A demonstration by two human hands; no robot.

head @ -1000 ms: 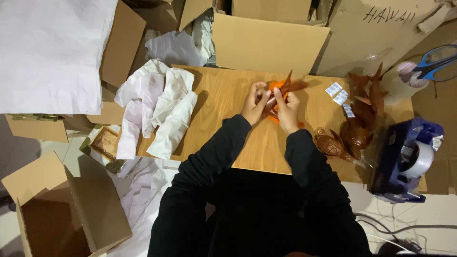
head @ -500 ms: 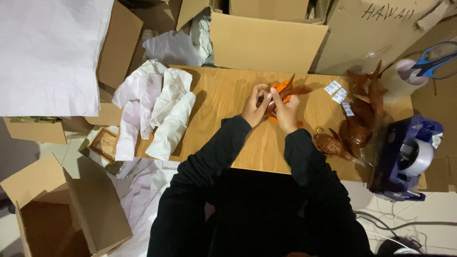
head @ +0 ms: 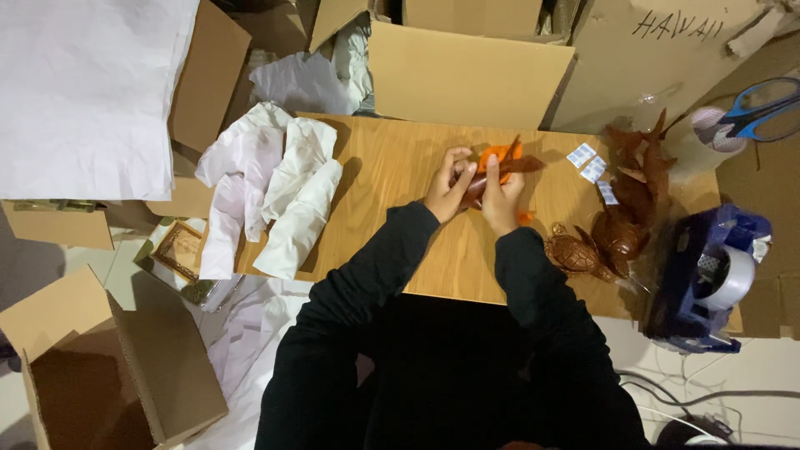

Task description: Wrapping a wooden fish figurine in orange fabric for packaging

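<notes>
Both my hands meet over the middle of a wooden table [head: 392,158]. My left hand [head: 448,187] and my right hand [head: 502,193] together grip a small brown carved figure [head: 510,165] with an orange piece [head: 498,154] against it. The figure's dark fins stick out to the right past my right fingers. Much of the figure is hidden between my hands. My black sleeves run down toward the bottom of the view.
Paper-wrapped white bundles [head: 283,196] lie at the table's left. Brown carved turtles [head: 612,229] and other figures [head: 640,158] stand at the right, with small white-blue packets [head: 587,161]. A blue tape dispenser [head: 708,279] sits far right, scissors [head: 762,108] above it. Open cardboard boxes [head: 467,75] surround the table.
My hands stay at the same spot; the fingers have shifted slightly on the figure, and the orange piece shows a little differently between them.
</notes>
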